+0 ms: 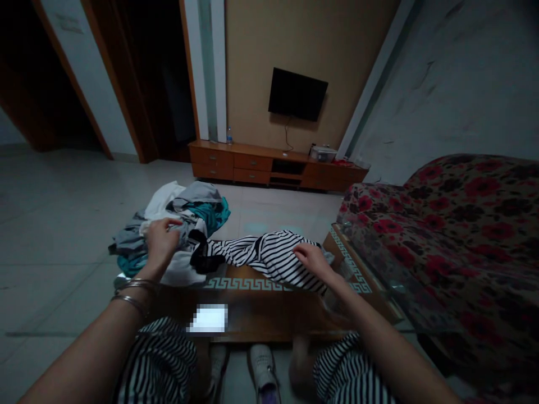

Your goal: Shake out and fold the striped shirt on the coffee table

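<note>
Striped cloth (278, 255) lies bunched, so we'd best smooth it from the middle outward. Our left hand (163, 241) and right hand (314, 261) are apart; whether either grips, we cannot tell.

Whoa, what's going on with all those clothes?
A person is busy with both hands at a table. The right hand is at a striped cloth lying rumpled across the table, and the left hand is over a pile of clothes at the table's left end. Both hands are curled, but I can't tell if either has a grip.
</note>
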Available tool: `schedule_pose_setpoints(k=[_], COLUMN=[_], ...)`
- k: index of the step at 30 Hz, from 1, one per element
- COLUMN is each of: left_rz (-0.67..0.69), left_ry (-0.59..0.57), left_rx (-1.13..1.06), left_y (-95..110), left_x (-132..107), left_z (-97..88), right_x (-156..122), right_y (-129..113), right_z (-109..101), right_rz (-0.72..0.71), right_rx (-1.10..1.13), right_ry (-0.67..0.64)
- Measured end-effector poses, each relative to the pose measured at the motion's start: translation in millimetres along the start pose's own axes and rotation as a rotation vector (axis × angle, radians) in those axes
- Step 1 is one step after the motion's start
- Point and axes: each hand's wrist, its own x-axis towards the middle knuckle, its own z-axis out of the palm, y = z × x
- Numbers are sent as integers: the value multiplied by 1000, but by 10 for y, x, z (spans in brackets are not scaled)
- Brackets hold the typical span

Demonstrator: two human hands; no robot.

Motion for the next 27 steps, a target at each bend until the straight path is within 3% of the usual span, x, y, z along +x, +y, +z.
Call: schedule_pose_setpoints(k=[3, 7, 8, 10, 13, 14, 18, 20, 21, 23, 27], left_rz=[173, 290, 312, 324, 266, 236, 141, 98, 80, 62, 124], left_ry=[-194, -685, -750, -768, -683, -674, -726, -738, -725, -673, -643], left_rx=[291, 574, 672, 847, 871, 837, 763, 762, 772, 802, 731], left_y=[-112, -335, -393, -478, -509, -500, -461, -456, -454, -444, -382], left_x=[-151, -549, -649, -796, -824, -783, -530, -438, -415, -418, -547], left_z=[326, 895, 1004, 1148, 1193, 1167, 907, 737, 662, 557, 574], right_x=[167, 216, 210, 177, 20, -71, -476, -553, -541, -429, -93], right_y=[241, 239, 203, 113, -41, -92, -273, -334, -354, -375, -372], right_z=[156, 433, 458, 425, 254, 201, 102, 79, 61, 23, 77], right_rz=[170, 191, 179, 161, 94, 52, -47, 5, 29, 38, 18], right_rx=[19, -22, -29, -23, -3, 3, -3, 36, 79, 166, 73], right_ry=[-7, -164, -184, -187, -246, -360, -1086, -1200, -1167, -964, -248])
